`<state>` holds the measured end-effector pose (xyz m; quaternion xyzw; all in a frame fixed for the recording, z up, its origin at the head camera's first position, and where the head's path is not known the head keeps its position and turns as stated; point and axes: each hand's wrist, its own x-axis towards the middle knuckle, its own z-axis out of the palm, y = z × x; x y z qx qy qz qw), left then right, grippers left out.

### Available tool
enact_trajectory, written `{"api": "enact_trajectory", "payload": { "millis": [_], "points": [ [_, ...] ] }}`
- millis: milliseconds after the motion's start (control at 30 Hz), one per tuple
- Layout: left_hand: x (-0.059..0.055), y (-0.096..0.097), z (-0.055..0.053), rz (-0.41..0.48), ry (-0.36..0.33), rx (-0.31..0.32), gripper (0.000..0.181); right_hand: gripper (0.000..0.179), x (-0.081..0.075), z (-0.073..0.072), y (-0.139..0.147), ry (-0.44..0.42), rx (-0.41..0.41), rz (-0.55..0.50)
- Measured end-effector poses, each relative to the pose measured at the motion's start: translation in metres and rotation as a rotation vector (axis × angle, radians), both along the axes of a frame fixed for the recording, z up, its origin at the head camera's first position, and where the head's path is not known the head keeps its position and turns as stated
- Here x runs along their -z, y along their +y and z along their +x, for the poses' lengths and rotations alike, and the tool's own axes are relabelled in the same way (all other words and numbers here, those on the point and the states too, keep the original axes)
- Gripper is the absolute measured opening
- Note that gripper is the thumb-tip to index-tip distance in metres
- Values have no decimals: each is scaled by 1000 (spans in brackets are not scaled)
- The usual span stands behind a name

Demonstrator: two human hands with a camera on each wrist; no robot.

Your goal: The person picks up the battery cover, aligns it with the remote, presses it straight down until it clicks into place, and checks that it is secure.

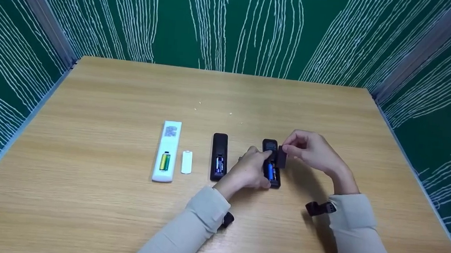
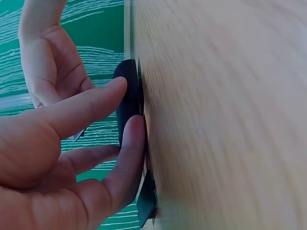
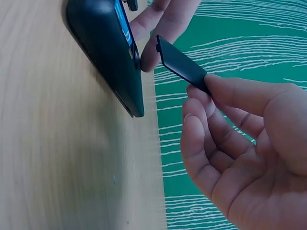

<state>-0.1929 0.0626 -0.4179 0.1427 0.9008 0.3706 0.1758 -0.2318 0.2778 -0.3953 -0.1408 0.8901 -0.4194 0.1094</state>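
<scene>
A black remote control (image 1: 276, 183) lies back up on the table with its battery bay uncovered and blue batteries (image 1: 271, 171) inside. My left hand (image 1: 251, 168) holds this remote, thumb and fingers at its sides; the left wrist view shows the fingertips on its dark body (image 2: 128, 103). Between thumb and fingertips, my right hand (image 1: 309, 150) pinches a thin black battery cover (image 1: 281, 157). In the right wrist view the cover (image 3: 182, 67) is tilted, its small tab toward the remote (image 3: 103, 48), and a gap shows between them.
Left of my hands lies a second black remote (image 1: 219, 143), its batteries exposed. Farther left are a white remote (image 1: 167, 146) with yellow-green batteries and its loose white cover (image 1: 186, 162). A few tiny crumbs lie behind them on the wooden table (image 1: 92, 134); green panels surround it.
</scene>
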Motion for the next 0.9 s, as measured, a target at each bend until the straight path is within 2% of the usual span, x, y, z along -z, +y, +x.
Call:
{"api": "enact_trajectory", "payload": {
  "millis": [367, 733, 900],
  "points": [
    [0, -3, -1, 13, 32, 30, 103, 6, 7, -3, -5, -17, -45, -22],
    [0, -2, -2, 58, -26, 8, 109, 10, 11, -2, -8, -83, -91, -59],
    [1, -2, -2, 54, -27, -2, 110, 11, 12, -2, -10, -103, -103, -50]
  ]
}}
